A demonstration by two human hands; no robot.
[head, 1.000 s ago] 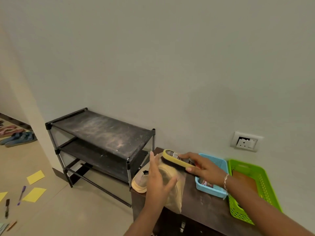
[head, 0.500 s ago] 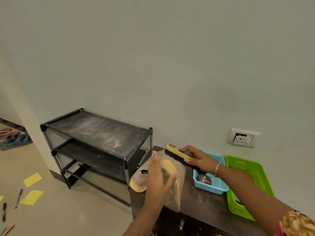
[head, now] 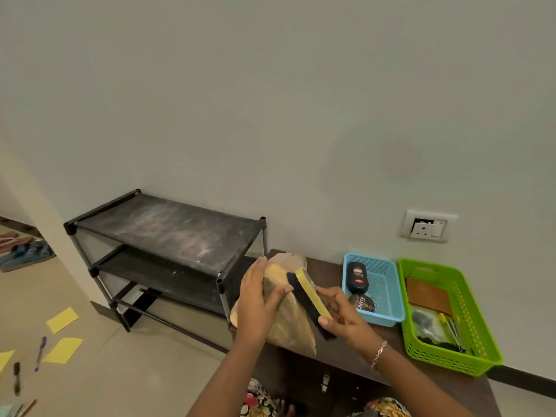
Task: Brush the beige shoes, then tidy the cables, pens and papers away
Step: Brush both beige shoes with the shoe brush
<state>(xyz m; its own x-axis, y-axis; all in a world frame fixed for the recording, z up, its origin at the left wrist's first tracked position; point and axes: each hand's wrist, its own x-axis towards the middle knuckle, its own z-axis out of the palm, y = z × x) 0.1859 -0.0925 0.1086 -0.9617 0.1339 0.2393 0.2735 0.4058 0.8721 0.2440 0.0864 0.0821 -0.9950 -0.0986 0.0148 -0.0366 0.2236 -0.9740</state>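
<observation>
A beige shoe (head: 288, 329) stands tipped on its side on the dark wooden cabinet (head: 361, 353). My left hand (head: 255, 305) holds it from the left, thumb across the sole. My right hand (head: 340, 317) grips a yellow-backed shoe brush (head: 310, 296) whose black bristles press against the shoe. On the floor at the left lie yellow papers (head: 62, 319), a purple pen (head: 40, 353) and a black marker (head: 16, 377). No cables are plainly visible.
A black two-tier shoe rack (head: 168, 236) stands left of the cabinet. On the cabinet, a blue basket (head: 388, 317) holds polish containers and a green basket (head: 478, 335) holds small items. A wall socket (head: 427, 227) is above. Sandals (head: 27, 254) lie far left.
The brush has swept down the shoe toward me, from its far end to its middle. My left hand has shifted its hold on the shoe. The camera has tilted down.
</observation>
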